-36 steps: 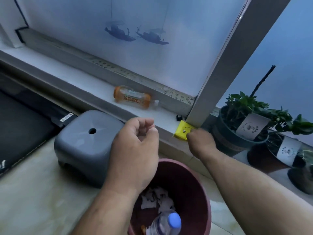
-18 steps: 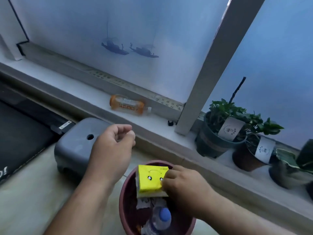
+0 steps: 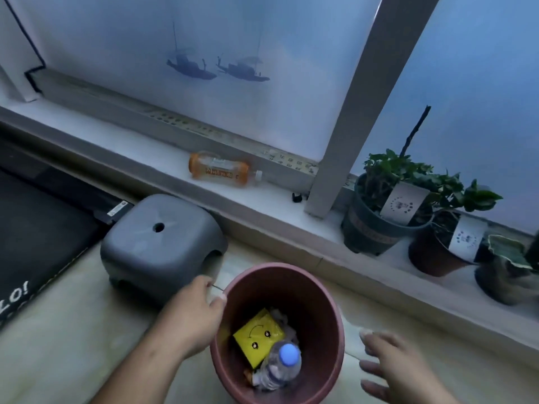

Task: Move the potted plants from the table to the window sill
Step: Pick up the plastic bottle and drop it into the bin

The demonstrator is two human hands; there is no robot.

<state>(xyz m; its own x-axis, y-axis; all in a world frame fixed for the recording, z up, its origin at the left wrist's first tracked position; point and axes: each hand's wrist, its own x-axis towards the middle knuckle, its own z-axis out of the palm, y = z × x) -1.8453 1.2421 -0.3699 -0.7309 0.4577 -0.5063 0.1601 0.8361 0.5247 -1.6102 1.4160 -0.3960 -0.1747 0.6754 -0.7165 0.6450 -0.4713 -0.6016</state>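
Seen from above, looking down at a reddish-brown bin (image 3: 323,290) on the pale floor (image 3: 52,339), near centre. Inside the bin: a yellow packet (image 3: 258,336) with small printed marks, crumpled white paper (image 3: 280,314) behind it, and a clear plastic bottle with a blue cap (image 3: 284,364) nearest.

Left hand (image 3: 194,319) at the bin's left rim, fingers (image 3: 217,301) curled narrow, thumb and forefinger close together near a thin wire-like line at the rim; whether anything is pinched, cannot tell. Right hand (image 3: 393,365) low at the near right, beside the bin and apart from it, fingers spread wide, holding nothing.

Left of the bin, touching nothing of it, a grey plastic stool (image 3: 159,243) with a round hole in its top. Further left, a black mat (image 3: 35,237) with white lettering at its near edge.

Across the far side, the window sill (image 3: 145,153) running left to right. On it, near the middle, an orange bottle (image 3: 220,170) lying on its side. To the right of the grey window post (image 3: 358,112), three potted plants in a row on the sill: a dark pot with leafy green plant (image 3: 376,217) and a white tag, then a brown pot (image 3: 434,255) just beside it with another white tag, then a grey pot (image 3: 504,275) nearest the right edge. Frosted pane above the orange bottle bearing two blue boat figures (image 3: 217,70).
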